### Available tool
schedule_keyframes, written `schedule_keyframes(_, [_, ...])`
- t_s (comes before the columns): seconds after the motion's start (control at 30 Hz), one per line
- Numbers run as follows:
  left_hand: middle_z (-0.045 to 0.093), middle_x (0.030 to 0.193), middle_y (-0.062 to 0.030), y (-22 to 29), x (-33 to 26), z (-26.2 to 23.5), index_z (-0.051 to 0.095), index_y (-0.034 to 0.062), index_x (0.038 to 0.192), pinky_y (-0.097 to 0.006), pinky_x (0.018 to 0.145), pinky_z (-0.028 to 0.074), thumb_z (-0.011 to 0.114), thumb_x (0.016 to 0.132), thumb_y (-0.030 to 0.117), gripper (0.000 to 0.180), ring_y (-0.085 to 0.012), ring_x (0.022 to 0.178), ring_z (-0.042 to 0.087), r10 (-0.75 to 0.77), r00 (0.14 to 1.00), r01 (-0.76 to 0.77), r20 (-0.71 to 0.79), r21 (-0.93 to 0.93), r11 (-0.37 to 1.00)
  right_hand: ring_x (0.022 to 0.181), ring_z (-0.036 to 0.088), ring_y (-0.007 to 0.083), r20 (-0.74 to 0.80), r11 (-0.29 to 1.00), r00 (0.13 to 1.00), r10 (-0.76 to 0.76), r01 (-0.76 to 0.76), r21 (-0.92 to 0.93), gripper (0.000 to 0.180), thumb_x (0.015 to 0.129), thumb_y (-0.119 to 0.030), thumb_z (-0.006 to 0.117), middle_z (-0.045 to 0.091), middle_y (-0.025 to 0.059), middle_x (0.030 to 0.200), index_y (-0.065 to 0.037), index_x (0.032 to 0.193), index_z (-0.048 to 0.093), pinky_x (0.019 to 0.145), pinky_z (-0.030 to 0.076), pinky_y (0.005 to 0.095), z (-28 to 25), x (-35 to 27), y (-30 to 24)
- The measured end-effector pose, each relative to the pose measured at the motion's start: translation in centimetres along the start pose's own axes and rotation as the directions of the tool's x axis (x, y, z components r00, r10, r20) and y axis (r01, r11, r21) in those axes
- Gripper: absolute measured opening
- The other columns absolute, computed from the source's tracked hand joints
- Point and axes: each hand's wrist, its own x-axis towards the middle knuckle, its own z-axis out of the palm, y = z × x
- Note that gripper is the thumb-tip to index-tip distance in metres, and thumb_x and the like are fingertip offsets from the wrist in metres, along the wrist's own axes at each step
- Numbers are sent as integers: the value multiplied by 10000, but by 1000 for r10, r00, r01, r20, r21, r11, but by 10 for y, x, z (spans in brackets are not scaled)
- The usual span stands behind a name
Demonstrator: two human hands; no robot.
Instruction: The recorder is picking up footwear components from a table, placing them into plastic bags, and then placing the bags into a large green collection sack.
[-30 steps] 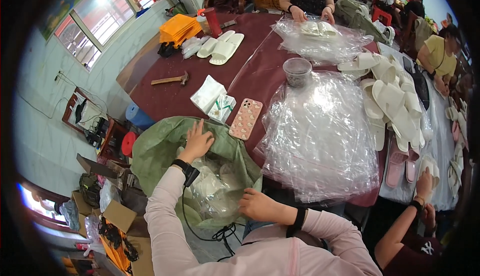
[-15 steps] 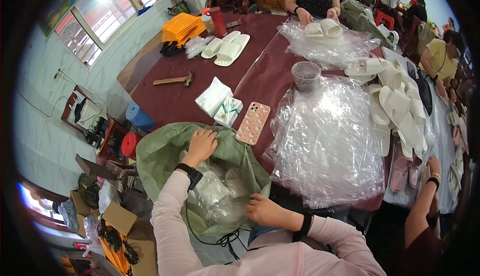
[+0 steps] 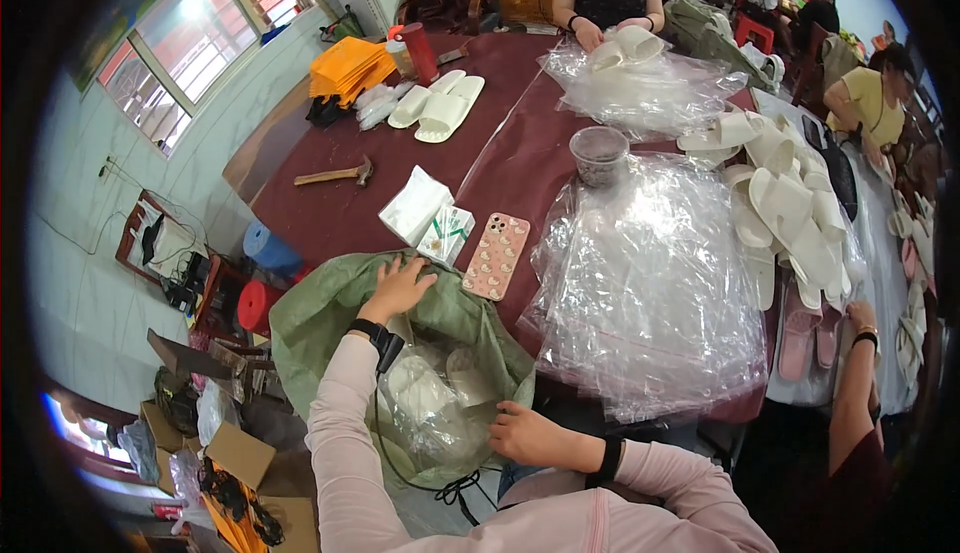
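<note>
A large green woven sack [image 3: 310, 298] stands against the near edge of the table, its mouth facing up. White slippers in clear plastic bags [image 3: 425, 388] lie inside it. My left hand [image 3: 398, 288] rests on the far part of the sack's mouth, palm down with fingers spread. At the right side of the mouth, my right hand [image 3: 525, 435] has its fingers curled round the sack's edge. Just beyond the sack, a pink patterned phone [image 3: 496, 257] lies on the table beside a small white and green box [image 3: 446, 233].
On the dark red table [image 3: 330, 218] lie a hammer [image 3: 335, 174], a pair of white slippers [image 3: 440, 108], a stack of clear bags [image 3: 650, 293] and a plastic tub [image 3: 600, 156]. White slippers [image 3: 790, 208] are piled at right. Co-workers' hands [image 3: 590, 35] handle slippers across the table.
The whole view has shifted slightly. My left hand's fingers have spread wider on the sack, while my right hand keeps its place. Across the table, the co-worker's hands have moved around the slippers.
</note>
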Motion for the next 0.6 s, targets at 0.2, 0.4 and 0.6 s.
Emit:
schedule_keyframes(0.2, [506, 1313, -129, -4, 14, -2, 504, 72, 1186, -529, 1038, 223, 509, 894, 422, 456, -367, 1286, 363, 3, 996, -13, -95, -103, 995, 836, 587, 194, -31, 1000, 1000, -4, 4, 11, 75, 769, -139, 545, 572, 17, 773, -111, 771, 614, 969, 360, 405, 2, 2, -3])
schedule_keyframes(0.4, [539, 1229, -220, 42, 26, -9, 462, 4, 1196, -456, 894, 422, 663, 764, 460, 660, -377, 1123, 522, -240, 939, 127, -248, -397, 909, 810, 594, 194, -40, 1000, 999, 5, -4, 12, 77, 766, -140, 545, 573, 20, 760, -109, 770, 615, 954, 372, 395, 3, 0, -3])
schedule_keyframes(0.6, [577, 1121, -267, 44, 51, -1, 421, -55, 1190, -423, 855, 446, 714, 695, 457, 770, -397, 1077, 554, -284, 932, 245, -225, -186, 952, 774, 599, 191, -89, 1000, 996, 12, -12, 0, 77, 759, -138, 547, 576, 12, 735, -107, 761, 618, 923, 388, 387, 7, 4, -6])
